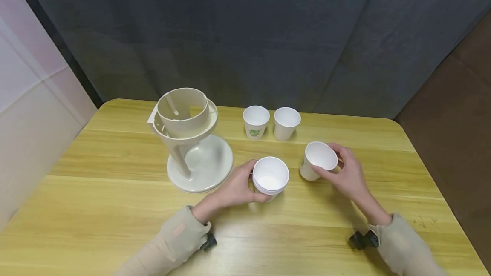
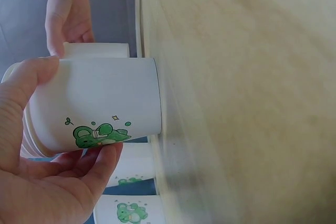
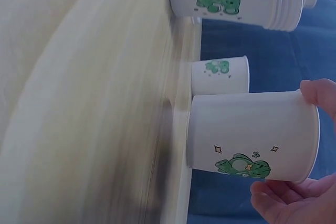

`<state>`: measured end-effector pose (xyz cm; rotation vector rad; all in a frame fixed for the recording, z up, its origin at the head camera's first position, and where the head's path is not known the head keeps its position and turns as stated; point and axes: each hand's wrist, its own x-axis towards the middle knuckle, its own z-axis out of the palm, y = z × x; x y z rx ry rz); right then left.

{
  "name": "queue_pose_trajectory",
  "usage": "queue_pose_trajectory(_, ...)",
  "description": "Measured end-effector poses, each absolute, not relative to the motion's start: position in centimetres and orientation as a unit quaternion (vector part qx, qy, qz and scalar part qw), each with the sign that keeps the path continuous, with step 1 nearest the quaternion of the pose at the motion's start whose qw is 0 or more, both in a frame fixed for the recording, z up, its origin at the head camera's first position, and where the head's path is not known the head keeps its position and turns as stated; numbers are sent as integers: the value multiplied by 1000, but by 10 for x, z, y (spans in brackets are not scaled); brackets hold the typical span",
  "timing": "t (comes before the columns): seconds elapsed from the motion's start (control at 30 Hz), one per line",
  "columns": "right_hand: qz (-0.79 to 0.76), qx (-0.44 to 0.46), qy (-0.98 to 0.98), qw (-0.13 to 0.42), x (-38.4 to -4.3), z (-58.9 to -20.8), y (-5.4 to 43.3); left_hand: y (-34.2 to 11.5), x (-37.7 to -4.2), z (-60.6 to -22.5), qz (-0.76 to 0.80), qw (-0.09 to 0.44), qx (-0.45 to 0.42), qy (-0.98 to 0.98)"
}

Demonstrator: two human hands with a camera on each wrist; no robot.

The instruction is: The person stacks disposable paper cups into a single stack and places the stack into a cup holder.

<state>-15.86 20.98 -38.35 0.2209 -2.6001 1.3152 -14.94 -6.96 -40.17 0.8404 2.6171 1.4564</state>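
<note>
My left hand [image 1: 238,185] grips a short stack of nested white paper cups [image 1: 270,177], thumb on the near side and fingers behind. The left wrist view shows a green cartoon animal on the stack's outer cup [image 2: 100,100], and several rims show layered in the right wrist view. To the right, a single white paper cup [image 1: 318,160] is held near its rim between the thumb and fingers of my right hand [image 1: 348,176]. This cup [image 3: 252,135] carries a similar green print and leans slightly in the head view.
Two more paper cups [image 1: 256,122] [image 1: 286,122] stand side by side near the table's back edge. Left of my left hand is a cream plastic stand with a ring-shaped holder [image 1: 184,116] above a round base [image 1: 211,161]. A dark curtain [image 1: 245,37] hangs behind the wooden table [image 1: 96,208].
</note>
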Motion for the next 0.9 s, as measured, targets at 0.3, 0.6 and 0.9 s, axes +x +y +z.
queue_pose_trajectory(0.3,453,100,-880,104,-150,-385,200,-70,-150,-401,464,15,276,841)
queue_pose_trajectory(0.6,464,107,-874,96,-147,-386,193,-70,-151,-404,463,-2,288,838)
queue_pose_trajectory(0.9,474,131,-864,108,-151,-376,184,-70,-150,-402,466,19,272,842)
